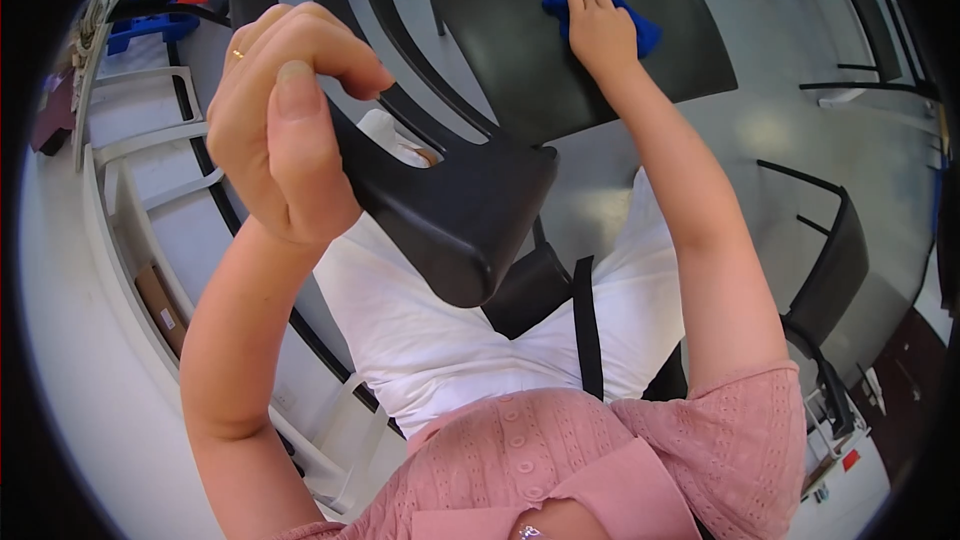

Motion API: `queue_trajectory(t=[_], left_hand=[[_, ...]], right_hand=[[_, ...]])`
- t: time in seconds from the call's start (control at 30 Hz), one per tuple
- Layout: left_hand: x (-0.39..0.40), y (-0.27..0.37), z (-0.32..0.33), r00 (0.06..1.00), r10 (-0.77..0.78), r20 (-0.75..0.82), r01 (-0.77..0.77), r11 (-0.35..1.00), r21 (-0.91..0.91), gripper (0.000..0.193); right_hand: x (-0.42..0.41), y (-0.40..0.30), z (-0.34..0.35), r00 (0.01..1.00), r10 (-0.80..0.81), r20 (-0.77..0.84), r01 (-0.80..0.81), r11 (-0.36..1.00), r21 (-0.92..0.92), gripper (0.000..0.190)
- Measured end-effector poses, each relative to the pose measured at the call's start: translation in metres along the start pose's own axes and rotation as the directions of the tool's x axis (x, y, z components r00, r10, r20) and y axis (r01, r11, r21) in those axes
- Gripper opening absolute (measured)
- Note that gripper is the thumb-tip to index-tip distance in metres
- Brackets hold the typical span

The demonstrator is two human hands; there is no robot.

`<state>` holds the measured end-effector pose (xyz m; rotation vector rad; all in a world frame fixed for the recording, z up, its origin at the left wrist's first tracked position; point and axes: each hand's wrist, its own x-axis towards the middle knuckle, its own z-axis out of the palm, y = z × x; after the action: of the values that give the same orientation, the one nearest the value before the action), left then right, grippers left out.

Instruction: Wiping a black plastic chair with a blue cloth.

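A dark plastic chair stands before me, its slatted backrest close to the camera and its broad seat beyond. My left hand is curled around the top rail of that backrest, a ring on one finger. Out on the seat, my right hand presses down on a crumpled blue cloth with bent fingers. Part of the cloth is hidden under the palm, and a small white tag shows at its edge.
Other dark chairs stand at the right, one nearby and one farther off. White chair frames line the left wall, with a brown cardboard box there. A blue plastic item lies at upper left.
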<state>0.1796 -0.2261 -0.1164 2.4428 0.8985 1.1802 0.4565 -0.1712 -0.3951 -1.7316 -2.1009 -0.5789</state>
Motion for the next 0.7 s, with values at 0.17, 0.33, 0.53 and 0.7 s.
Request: queue_trajectory(t=[0.17,0.33,0.53,0.7], left_hand=[[0.001,-0.002,0.006,1.0,0.016,-0.024,-0.016,1.0,0.0,0.029],[0.003,-0.005,0.009,0.993,0.089,-0.08,-0.088,0.996,0.023,0.024],[-0.003,-0.006,0.018,0.993,0.005,-0.117,0.007,0.995,0.096,0.034],[0.0,-0.016,0.026,0.968,0.08,-0.239,-0.052,0.992,0.119,0.029]], right_hand=[[0.004,-0.003,0.01,0.99,0.104,0.097,-0.107,0.994,0.019,0.01],[-0.031,-0.015,-0.02,0.986,0.096,0.134,-0.105,0.993,0.057,0.015],[-0.094,-0.049,-0.082,0.977,-0.006,0.211,-0.066,0.94,0.334,0.039],[-0.123,-0.075,-0.143,0.744,0.068,0.665,-0.372,0.869,0.327,0.032]])
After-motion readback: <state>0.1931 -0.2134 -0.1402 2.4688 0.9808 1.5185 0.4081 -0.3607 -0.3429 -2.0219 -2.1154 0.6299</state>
